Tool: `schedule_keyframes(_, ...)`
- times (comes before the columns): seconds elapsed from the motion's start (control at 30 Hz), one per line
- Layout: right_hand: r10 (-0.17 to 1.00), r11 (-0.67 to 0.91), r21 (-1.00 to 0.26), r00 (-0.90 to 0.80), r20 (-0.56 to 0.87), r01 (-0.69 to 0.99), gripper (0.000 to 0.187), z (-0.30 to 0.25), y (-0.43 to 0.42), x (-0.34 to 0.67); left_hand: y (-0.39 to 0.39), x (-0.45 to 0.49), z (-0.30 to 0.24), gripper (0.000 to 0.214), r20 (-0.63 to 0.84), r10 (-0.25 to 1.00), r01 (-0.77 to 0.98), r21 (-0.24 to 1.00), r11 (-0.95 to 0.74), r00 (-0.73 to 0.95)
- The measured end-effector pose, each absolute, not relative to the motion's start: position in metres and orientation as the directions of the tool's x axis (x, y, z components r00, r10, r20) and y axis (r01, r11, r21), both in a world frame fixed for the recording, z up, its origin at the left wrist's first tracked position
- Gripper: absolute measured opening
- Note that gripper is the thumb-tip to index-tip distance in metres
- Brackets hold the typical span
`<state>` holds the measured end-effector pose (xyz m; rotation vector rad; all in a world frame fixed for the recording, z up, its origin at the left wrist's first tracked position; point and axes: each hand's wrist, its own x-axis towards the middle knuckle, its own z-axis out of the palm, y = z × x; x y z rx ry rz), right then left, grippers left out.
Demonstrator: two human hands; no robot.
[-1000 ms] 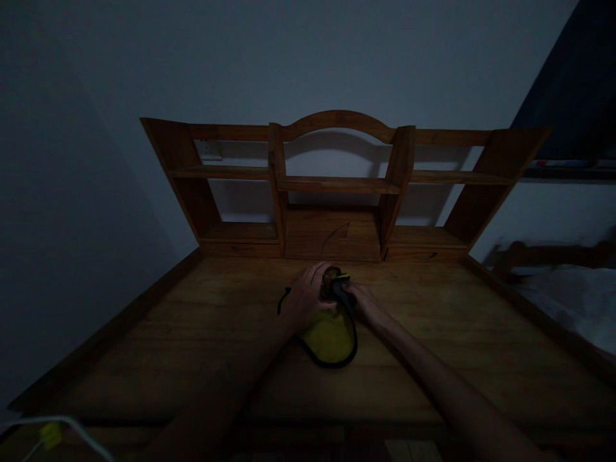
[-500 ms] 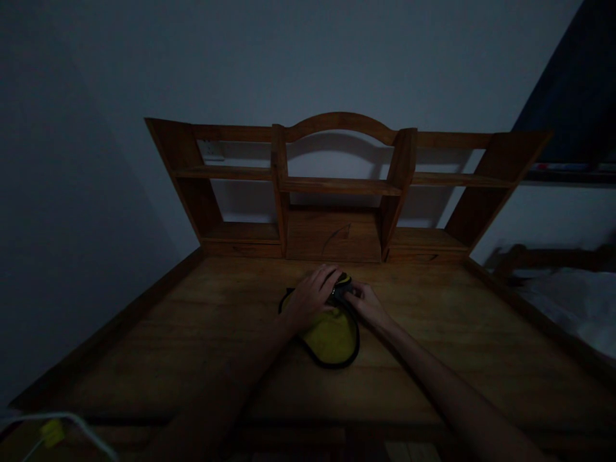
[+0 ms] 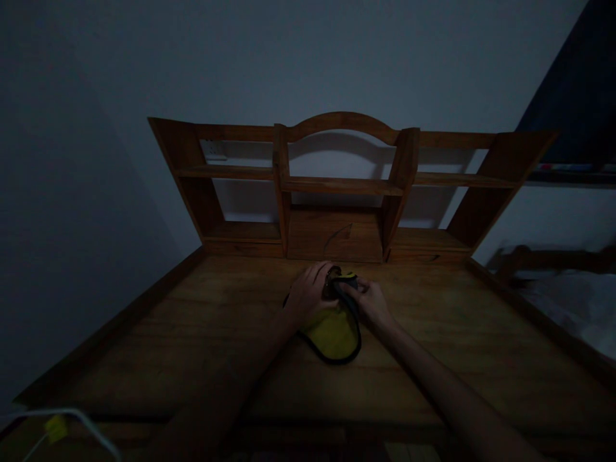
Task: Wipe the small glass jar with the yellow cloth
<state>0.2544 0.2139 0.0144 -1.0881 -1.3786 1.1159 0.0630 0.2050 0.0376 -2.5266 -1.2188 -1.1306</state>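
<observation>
A yellow cloth [image 3: 337, 337] with a dark border lies on the wooden desk, one side folded up to show a grey underside. My left hand [image 3: 308, 292] curls around a small dark round object [image 3: 332, 279] with shiny spots along its edge; poor light hides its exact kind. Between the fingers and thumb of my right hand [image 3: 373, 301], the raised fold of the cloth is pinched close against the round object. Part of the cloth is hidden under my left hand and wrist.
A wooden shelf unit [image 3: 341, 186] with several compartments stands along the desk's [image 3: 192, 346] back edge. Raised wooden borders run down both sides. A white cable [image 3: 79, 417] with a yellow tag [image 3: 56, 428] is at the lower left. White bedding [image 3: 572, 301] lies at the right.
My right hand has drawn the cloth's fold slightly to the right, and more of the round object shows beside my left hand. My left hand has tilted a little.
</observation>
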Motion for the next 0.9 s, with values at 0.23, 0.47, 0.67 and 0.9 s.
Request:
schedule_keyframes(0.23, 0.983, 0.097, -0.991, -0.146, 0.110, -0.093, 0.039, 0.012, 0.216, 0.250, 0.209, 0.064, 0.035, 0.079, 0.699, 0.662, 0.703, 0.326, -0.632, 0.271)
schedule_keyframes(0.47, 0.962, 0.000, -0.982, -0.269, 0.052, -0.189, 0.035, 0.013, 0.217, 0.250, 0.203, 0.065, 0.037, 0.079, 0.677, 0.635, 0.717, 0.225, -0.659, 0.372)
schedule_keyframes(0.67, 0.956, 0.156, -0.985, -0.241, 0.168, -0.068, 0.032, 0.009, 0.218, 0.251, 0.195, 0.068, 0.043, 0.076, 0.569, 0.524, 0.671, -0.066, -0.739, 0.633)
schedule_keyframes(0.9, 0.963, 0.229, -0.973, -0.155, 0.223, 0.021, 0.027, 0.011, 0.214, 0.248, 0.189, 0.076, 0.048, 0.055, 0.535, 0.471, 0.645, -0.195, -0.739, 0.701)
